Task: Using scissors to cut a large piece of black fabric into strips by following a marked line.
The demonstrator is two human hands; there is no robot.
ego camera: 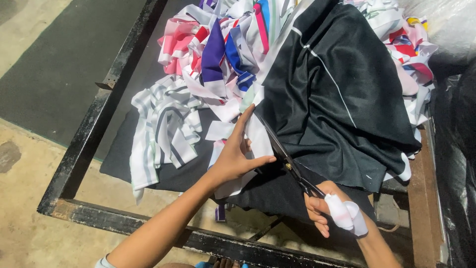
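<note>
My right hand [325, 206], with white tape wrapped on two fingers, grips the handles of dark scissors [285, 159]. The blades point up and left along the edge of a large black cloth [332, 99] with thin white lines. My left hand [235, 156] lies flat on a white strip of fabric [258, 136] just left of the blades, fingers spread, the index finger stretched toward the cloth's edge. Both rest on a dark fabric layer [168, 176] over a metal frame.
A heap of white, pink, purple and blue striped fabric scraps [218, 54] fills the area beyond my left hand, with more scraps [406, 44] at the upper right. A black metal frame [84, 149] borders the work surface; concrete floor [29, 208] lies to the left. Black plastic [456, 149] hangs on the right.
</note>
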